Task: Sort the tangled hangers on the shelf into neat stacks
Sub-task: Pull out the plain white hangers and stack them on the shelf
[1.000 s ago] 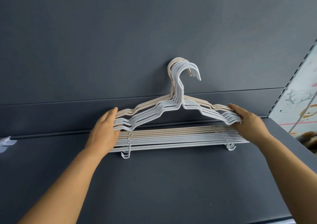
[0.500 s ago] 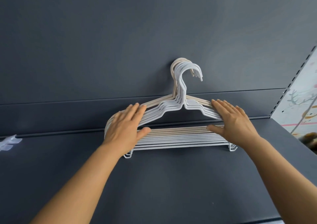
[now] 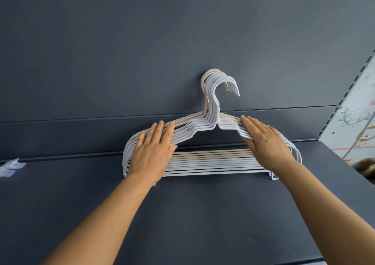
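A stack of several thin hangers (image 3: 211,161), white ones in front and beige ones behind, leans against the dark back panel of the shelf (image 3: 182,214). Their hooks (image 3: 219,82) are bunched together and point right. My left hand (image 3: 151,153) lies flat on the left shoulders of the stack, fingers straight. My right hand (image 3: 265,143) lies flat on the right shoulders, fingers straight and together. Both palms press the hangers; neither hand curls round them. The hands hide parts of the hangers' shoulders.
A small clear plastic piece (image 3: 10,167) sits at the far left of the shelf. A slotted upright (image 3: 349,90) and a patterned wall are on the right. A brown blurred object (image 3: 365,167) shows at the right edge.
Both hands moved from the stack's outer ends onto its front and flattened there. The hangers' ends now line up more closely.
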The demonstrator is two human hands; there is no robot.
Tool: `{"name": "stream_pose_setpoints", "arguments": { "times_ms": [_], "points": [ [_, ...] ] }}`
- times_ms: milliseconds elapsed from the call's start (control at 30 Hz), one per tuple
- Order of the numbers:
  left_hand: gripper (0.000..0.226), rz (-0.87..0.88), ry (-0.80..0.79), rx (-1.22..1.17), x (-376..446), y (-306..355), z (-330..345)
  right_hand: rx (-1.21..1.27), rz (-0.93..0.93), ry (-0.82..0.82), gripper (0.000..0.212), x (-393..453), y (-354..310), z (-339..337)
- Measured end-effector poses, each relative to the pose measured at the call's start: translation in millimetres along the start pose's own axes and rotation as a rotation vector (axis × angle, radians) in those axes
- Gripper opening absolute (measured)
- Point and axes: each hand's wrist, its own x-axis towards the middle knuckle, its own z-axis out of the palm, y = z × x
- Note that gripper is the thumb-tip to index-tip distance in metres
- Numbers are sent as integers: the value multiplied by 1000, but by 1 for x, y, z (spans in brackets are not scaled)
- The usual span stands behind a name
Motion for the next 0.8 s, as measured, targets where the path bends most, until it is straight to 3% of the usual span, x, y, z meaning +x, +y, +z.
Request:
{"name": "stream_pose_setpoints", "arguments": {
  "times_ms": [467, 667, 800],
  "points": [
    [69, -29, 25, -59, -7, 7, -12, 44, 75, -22, 81, -13, -13, -15],
    [68, -67, 93, -130, -22, 10, -38, 100, 7, 155, 64, -35, -49, -30],
    [59, -86, 133, -171, -50, 4, -55, 134, -129, 124, 61, -47, -94, -32]
  ]
}}
